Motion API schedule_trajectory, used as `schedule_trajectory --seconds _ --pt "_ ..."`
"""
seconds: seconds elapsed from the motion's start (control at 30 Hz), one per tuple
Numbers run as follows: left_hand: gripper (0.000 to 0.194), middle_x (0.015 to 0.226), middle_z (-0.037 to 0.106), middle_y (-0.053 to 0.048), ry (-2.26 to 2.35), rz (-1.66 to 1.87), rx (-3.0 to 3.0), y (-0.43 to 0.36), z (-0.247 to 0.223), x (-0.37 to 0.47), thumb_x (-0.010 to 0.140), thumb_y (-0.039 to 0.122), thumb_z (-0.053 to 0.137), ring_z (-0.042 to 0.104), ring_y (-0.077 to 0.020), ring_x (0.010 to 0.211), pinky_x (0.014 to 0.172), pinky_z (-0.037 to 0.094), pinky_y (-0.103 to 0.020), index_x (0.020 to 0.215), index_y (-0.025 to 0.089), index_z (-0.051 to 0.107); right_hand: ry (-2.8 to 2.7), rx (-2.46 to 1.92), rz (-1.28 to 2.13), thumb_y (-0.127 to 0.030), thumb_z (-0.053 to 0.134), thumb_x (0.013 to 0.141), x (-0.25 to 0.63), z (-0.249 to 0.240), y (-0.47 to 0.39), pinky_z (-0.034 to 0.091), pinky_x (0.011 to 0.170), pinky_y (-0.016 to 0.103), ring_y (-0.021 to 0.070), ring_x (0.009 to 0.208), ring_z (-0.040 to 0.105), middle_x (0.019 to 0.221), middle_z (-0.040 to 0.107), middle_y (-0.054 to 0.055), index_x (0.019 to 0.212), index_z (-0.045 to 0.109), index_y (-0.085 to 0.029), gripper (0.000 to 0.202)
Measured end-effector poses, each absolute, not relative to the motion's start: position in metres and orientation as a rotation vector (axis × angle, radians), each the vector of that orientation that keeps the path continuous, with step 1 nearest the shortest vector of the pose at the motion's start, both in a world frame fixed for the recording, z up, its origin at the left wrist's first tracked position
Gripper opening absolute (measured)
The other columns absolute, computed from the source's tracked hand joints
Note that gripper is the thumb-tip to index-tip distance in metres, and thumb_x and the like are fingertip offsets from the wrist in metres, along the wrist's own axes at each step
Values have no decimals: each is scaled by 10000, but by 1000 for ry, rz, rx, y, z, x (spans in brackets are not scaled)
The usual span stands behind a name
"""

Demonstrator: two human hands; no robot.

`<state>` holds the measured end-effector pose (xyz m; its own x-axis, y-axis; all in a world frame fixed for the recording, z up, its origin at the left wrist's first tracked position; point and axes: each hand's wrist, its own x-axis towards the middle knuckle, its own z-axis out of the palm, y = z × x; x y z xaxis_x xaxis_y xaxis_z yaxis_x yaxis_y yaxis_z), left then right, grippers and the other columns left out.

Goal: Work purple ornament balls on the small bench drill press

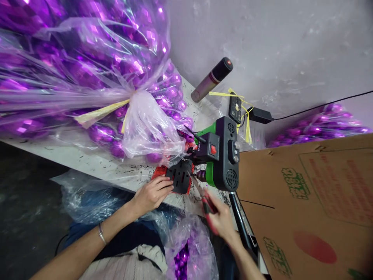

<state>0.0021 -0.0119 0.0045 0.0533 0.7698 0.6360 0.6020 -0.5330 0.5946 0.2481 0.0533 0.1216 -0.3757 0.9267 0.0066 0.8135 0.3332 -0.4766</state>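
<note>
My left hand [153,193] is closed at the near edge of a flat black slotted plate [180,178], fingertips pressed on it. Bright red material [159,171] shows beneath and beside the plate; its kind is unclear. In my right hand [221,216] is a tool with a red-and-black handle [207,208]. Its narrow metal end [196,182] points at the plate's right side; motion blur hides its exact kind and whether it touches. Just beyond stands a black-and-green device [229,155] with a red switch and round vents.
Clear bags of shiny purple balls [87,66] cover the table's left. A dark cylinder [212,79] stands near the wall, beside a black power strip [234,108] and an adapter [260,115]. A cardboard box [305,194] fills the right. Black scraps litter the white tabletop [116,167].
</note>
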Motion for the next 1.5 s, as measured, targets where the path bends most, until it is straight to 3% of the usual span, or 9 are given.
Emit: schedule_trajectory --seconds 0.07,0.17,0.37,0.63,0.9,1.1,1.23,1.4,1.5 --pt "186 1036 727 -96 1420 1493 2152 -12 5 2 911 121 558 652 -204 1067 877 609 -338 1047 134 684 -2120 -1680 790 -373 632 817 237 107 12 603 827 370 249 948 732 1088 759 94 1185 698 -175 423" --pt "187 1039 727 -97 1426 1481 2161 -12 5 2 910 120 561 653 -206 1064 879 610 -343 1054 130 682 -1887 -1835 918 -372 654 795 225 92 -20 590 877 378 271 1032 710 1178 727 93 1285 635 -176 528" --pt "187 1053 726 -91 1426 1470 2192 -12 5 1 909 112 560 655 -209 1069 887 609 -347 1046 138 684 -2305 -1811 487 -245 580 766 249 102 -9 594 806 371 265 988 707 1112 722 76 1351 559 -229 586" --pt "176 1034 726 -87 1444 1466 2197 -12 7 1 914 120 560 660 -206 1042 876 609 -338 1044 128 677 -2341 -1708 504 -329 632 822 271 133 8 571 879 393 269 1110 647 1222 651 91 1395 466 -273 599" --pt "169 1048 723 -92 1441 1480 2196 -12 6 2 907 111 564 655 -213 1057 870 610 -342 1036 125 672 -2410 -1631 492 -313 619 825 249 132 35 573 751 352 241 965 656 1179 649 92 1366 503 -260 556" --pt "175 1047 724 -98 1432 1487 2196 -12 5 2 913 117 556 656 -217 1061 859 616 -350 1044 128 671 -2500 -1540 399 -341 649 808 252 125 45 564 747 384 236 869 644 1111 644 91 1324 506 -241 545" --pt "179 1045 724 -97 1439 1487 2196 -12 5 2 913 112 554 655 -220 1061 861 616 -352 1049 123 670 -2498 -1498 369 -325 629 799 244 125 48 554 773 405 250 882 640 1034 648 82 1196 573 -229 412" --pt "181 1053 722 -96 1424 1492 2189 -12 4 2 912 112 556 654 -218 1073 862 617 -351 1051 133 671 -2553 -1390 350 -266 605 772 253 116 66 549 803 399 269 975 633 1091 657 91 1235 563 -226 466" --pt "180 1057 721 -97 1422 1492 2187 -12 4 2 911 112 559 651 -220 1077 870 615 -353 1052 133 670 -2545 -1349 336 -229 587 711 266 109 88 548 791 387 260 902 641 978 689 66 1100 643 -233 393"
